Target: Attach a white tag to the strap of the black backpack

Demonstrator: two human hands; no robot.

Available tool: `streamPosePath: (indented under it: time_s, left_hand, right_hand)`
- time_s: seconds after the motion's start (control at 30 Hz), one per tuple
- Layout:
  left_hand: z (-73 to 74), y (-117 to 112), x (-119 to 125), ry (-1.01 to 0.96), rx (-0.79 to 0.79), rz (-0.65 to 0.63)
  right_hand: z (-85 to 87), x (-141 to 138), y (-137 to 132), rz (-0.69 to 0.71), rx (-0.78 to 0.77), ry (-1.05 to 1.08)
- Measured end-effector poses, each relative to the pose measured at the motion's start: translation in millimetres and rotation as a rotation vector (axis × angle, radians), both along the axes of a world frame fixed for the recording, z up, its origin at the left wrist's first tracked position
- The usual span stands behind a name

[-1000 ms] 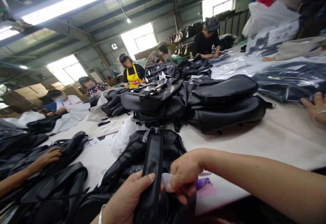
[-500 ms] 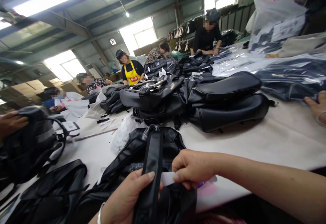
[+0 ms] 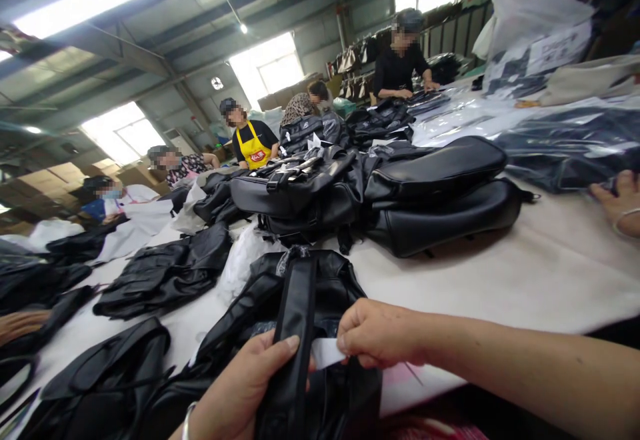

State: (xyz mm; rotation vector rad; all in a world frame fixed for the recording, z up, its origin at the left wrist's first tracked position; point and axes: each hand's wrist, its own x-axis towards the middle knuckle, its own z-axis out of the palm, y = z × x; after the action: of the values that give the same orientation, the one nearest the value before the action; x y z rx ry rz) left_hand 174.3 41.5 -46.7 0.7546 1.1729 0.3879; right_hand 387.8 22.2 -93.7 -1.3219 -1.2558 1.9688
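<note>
A black backpack [image 3: 345, 277] lies on the table right in front of me, its wide shoulder strap [image 3: 295, 300] running toward me. Gripping that strap, my left hand [image 3: 245, 380] has its thumb on top and its fingers underneath. My right hand [image 3: 373, 333] is closed, pinching the end of a small white strip [image 3: 327, 352], like paper or a label. The strip's other end meets the strap's edge beside my left fingers; whether it is attached there is hidden. A second black bag [image 3: 110, 373] lies at my left.
Black bags [image 3: 440, 207] are piled across the table [image 3: 450, 293]. Crumpled clear plastic [image 3: 245, 253] lies left of the pile. Plastic-wrapped bags [image 3: 565, 147] are at the right, near another person's hand [image 3: 620, 203]. A co-worker's hand [image 3: 23, 325] is at the left edge. Several people work beyond.
The white strip is tilted a little differently between my hands. On the left, the bag a co-worker held up has moved down out of the way, uncovering a flat black bag behind it.
</note>
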Motion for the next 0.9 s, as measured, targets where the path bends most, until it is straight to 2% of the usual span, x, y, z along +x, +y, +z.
streamPosePath:
  time_s: [0.1, 0.2, 0.27, 0.4, 0.47, 0.57, 0.63, 0.7, 0.73, 0.8, 0.9]
  left_hand:
    - [-0.4, 0, 3, 0.015, 0.025, -0.015]
    - [-3.2, 0, 3, -0.017, 0.059, -0.029]
    - [-4.4, -1, 1, -0.025, 0.073, -0.028]
    - [-4.5, -2, 2, 0.000, 0.114, -0.071]
    - [-3.7, -2, 4, 0.038, 0.168, -0.137]
    - [1.3, -2, 8, 0.222, 0.363, -0.270]
    - [7.6, -2, 8, 0.346, 0.549, -0.345]
    - [14.5, -3, 5, 0.362, 0.644, -0.394]
    - [17.2, -2, 2, 0.322, 0.617, -0.399]
    - [19.5, 0, -4, 0.182, 0.447, -0.361]
    - [15.5, 6, -11, 0.045, 0.249, -0.220]
  right_hand:
    - [10.2, -12, 3, -0.052, 0.000, -0.036]
    - [16.5, -24, 4, -0.072, -0.060, 0.017]
    - [16.1, -30, 5, -0.092, -0.148, 0.135]
    - [7.5, -34, 2, -0.093, -0.364, 0.555]
    - [3.1, -37, -2, -0.157, -0.412, 0.631]
    - [0.0, -42, -8, -0.324, -0.368, 0.563]
    - [-1.0, -46, -11, -0.358, -0.325, 0.513]
    - [-2.8, -49, -14, -0.377, -0.301, 0.497]
    - [-4.3, -49, -15, -0.388, -0.292, 0.504]
    - [-8.1, -50, -17, -0.404, -0.271, 0.529]
    - [-13.6, -50, -17, -0.407, -0.247, 0.564]
